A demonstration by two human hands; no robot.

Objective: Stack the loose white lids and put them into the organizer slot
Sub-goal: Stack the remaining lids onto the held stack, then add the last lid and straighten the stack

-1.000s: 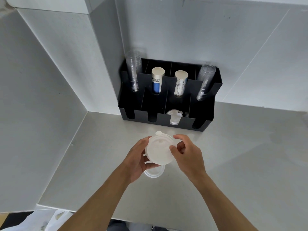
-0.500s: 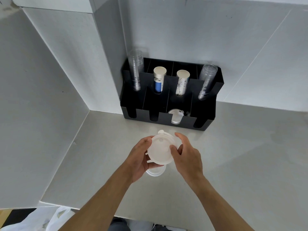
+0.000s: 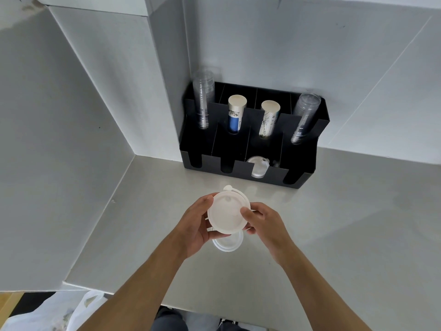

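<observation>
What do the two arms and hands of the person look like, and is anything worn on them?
Both forearms are bare up to the bottom edge of the picture; no sleeve shows. The left hand and the right hand wear no glove, and no ring, watch or bracelet shows on the visible parts. Fingernails look short and plain. I see no marks.

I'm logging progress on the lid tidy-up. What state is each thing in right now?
White lid stack: held above the counter between both hands.
Left hand: gripping the stack's left edge.
Right hand: gripping the stack's right edge.
Loose lid: lying flat on the counter, under the stack.
Organizer: upright against the wall; the front slots look empty save one.
Slotted lid: already in a front slot.
Cup stacks: standing in the back compartments.
</observation>
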